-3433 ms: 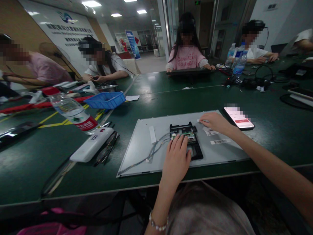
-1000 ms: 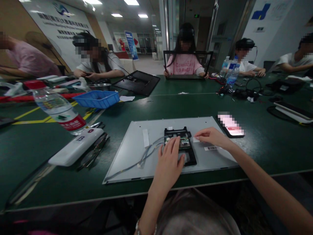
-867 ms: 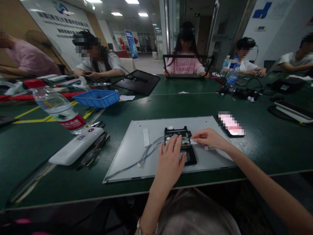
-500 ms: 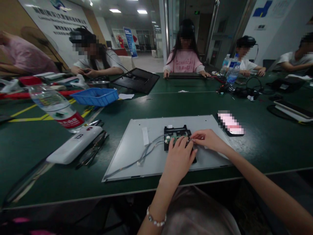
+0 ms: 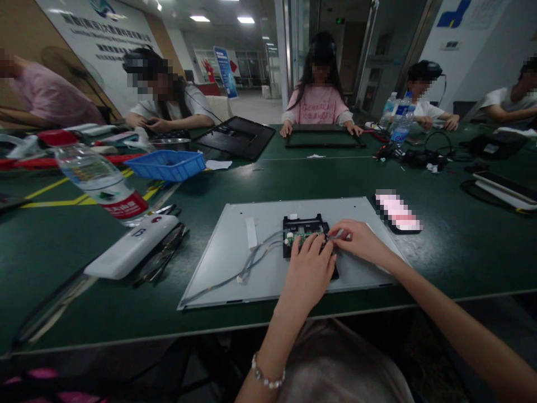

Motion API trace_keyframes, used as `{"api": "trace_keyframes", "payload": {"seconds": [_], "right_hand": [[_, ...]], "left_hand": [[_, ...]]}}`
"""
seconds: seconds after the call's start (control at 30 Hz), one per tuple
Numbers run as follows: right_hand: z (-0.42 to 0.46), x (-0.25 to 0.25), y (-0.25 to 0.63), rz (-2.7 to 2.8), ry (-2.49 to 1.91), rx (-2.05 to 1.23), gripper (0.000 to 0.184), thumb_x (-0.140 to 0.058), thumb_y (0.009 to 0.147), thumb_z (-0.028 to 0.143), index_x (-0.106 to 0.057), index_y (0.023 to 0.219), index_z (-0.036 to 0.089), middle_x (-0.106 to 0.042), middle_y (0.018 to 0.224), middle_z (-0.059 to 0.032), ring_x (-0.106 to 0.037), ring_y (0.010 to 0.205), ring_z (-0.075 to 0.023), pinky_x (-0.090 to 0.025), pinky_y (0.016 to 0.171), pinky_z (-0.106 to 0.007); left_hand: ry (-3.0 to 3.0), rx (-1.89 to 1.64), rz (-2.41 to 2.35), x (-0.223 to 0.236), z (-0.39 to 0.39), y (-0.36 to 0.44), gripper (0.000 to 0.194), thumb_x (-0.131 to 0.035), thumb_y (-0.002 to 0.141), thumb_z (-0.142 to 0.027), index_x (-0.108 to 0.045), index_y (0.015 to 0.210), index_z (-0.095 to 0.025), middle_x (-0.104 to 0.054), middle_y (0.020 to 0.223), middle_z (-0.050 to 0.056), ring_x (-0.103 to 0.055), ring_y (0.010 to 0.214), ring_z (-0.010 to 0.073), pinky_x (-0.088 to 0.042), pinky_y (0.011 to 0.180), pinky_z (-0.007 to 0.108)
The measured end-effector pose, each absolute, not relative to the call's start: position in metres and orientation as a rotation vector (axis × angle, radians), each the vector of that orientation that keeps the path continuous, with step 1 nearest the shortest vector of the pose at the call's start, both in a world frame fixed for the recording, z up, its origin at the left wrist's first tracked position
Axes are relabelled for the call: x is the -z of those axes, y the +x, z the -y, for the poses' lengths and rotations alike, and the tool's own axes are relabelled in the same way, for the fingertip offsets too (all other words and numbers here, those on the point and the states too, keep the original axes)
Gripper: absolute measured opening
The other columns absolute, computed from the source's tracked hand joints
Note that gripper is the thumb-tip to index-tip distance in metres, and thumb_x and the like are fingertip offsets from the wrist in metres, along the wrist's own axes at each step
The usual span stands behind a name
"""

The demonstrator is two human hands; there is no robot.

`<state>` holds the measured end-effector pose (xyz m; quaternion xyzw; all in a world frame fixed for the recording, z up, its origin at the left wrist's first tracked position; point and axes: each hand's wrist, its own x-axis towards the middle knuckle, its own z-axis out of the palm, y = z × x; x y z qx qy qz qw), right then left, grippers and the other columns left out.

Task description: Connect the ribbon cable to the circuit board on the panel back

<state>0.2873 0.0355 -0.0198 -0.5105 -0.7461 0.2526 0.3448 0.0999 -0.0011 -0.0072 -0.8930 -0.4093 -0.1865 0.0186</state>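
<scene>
While your left hand [image 5: 309, 260] lay flattened, fingers slightly spread, over green circuit board [image 5: 301, 237] in black plastic frame [image 5: 302, 223], your right hand [image 5: 356, 240] pinched small pale strip [image 5: 336, 235] at frame's right edge. Frame sat on grey panel [image 5: 229, 252]; grey cables [image 5: 253, 257] ran left from board.

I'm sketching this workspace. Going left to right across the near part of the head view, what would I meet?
Red-capped bottle → glasses → white strip → left hand → right hand → phone.
</scene>
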Motion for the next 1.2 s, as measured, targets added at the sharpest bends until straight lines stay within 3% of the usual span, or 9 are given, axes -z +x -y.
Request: {"api": "trace_keyframes", "payload": {"seconds": [0.2, 0.37, 0.53, 0.83, 1.2], "right_hand": [[-0.034, 0.015, 0.290, 1.808, -1.308, -0.735, 0.015, -0.057, 0.080, 0.024, -0.066, 0.091, 0.020, -0.067, 0.093, -0.0038, -0.060, 0.073, -0.0152, -0.048, 0.065, -0.028], [-0.034, 0.014, 0.291, 1.814, -1.297, -0.711, 0.014, -0.056, 0.081, 0.024, -0.068, 0.088, 0.022, -0.067, 0.092, -0.0030, -0.060, 0.073, -0.0152, -0.048, 0.067, -0.029], [-0.033, 0.015, 0.291, 1.846, -1.298, -0.712, 0.016, -0.055, 0.082, 0.024, -0.068, 0.090, 0.022, -0.067, 0.095, -0.0040, -0.059, 0.074, -0.0158, -0.048, 0.068, -0.030], [-0.029, 0.010, 0.287, 1.844, -1.305, -0.751, 0.019, -0.054, 0.081, 0.027, -0.069, 0.090, 0.020, -0.067, 0.093, -0.0055, -0.060, 0.073, -0.0163, -0.047, 0.058, -0.027], [-0.030, 0.009, 0.289, 1.897, -1.324, -0.656, 0.017, -0.055, 0.082, 0.024, -0.070, 0.089, 0.022, -0.069, 0.091, -0.0046, -0.061, 0.072, -0.0161, -0.047, 0.063, -0.029]], "left_hand": [[-2.814, 0.616, 1.326, -0.016, -0.011, 0.070, 0.037, -0.037, 0.097, -0.029, -0.046, 0.132, -0.024, -0.050, 0.139, 0.004, -0.042, 0.130, 0.0210, -0.029, 0.111, 0.046], [-2.711, 0.569, 1.599, -0.033, -0.043, 0.004, 0.036, -0.044, 0.091, -0.027, -0.056, 0.123, -0.017, -0.059, 0.128, 0.009, -0.052, 0.120, 0.0236, -0.037, 0.105, 0.041], [-2.769, 0.625, 1.735, -0.029, -0.052, -0.034, 0.034, -0.049, 0.085, -0.030, -0.060, 0.116, -0.020, -0.063, 0.123, 0.006, -0.057, 0.114, 0.0212, -0.039, 0.103, 0.035], [-2.609, 0.474, 1.878, -0.023, -0.057, -0.031, 0.025, -0.045, 0.085, -0.027, -0.067, 0.095, -0.020, -0.071, 0.099, 0.006, -0.065, 0.095, 0.0236, -0.047, 0.087, 0.034], [-2.389, 0.541, 1.854, -0.028, -0.014, -0.016, 0.022, -0.043, 0.089, -0.024, -0.064, 0.091, -0.020, -0.070, 0.097, 0.007, -0.064, 0.092, 0.0239, -0.046, 0.082, 0.035]]}}
